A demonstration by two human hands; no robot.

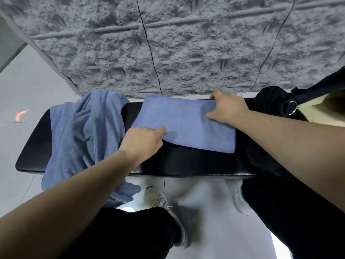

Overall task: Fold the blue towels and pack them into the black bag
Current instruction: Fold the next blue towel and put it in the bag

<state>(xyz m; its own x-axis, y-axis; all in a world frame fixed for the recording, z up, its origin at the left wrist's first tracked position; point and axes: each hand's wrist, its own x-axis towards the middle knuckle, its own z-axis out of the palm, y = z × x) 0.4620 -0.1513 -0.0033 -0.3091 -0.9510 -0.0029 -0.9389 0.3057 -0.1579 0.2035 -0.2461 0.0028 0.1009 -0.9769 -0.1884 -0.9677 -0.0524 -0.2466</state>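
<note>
From the head camera, a folded blue towel (184,124) lies flat on the black bench (186,163), roughly in its middle. The left hand (142,142) grips the towel's near left corner, thumb on top and the other fingers tucked out of sight under the cloth. The right hand (228,108) holds the far right edge, its fingertips curled over the far side, so I cannot see how far they wrap round.

A second, unfolded blue towel (84,135) is heaped over the bench's left part and spills off the front; its lower end disappears behind the left forearm.

The black bag (270,101) sits at the bench's right end, partly behind the right arm; its opening is hard to make out. A strap with a metal ring (292,107) runs off the frame's right edge.
</note>
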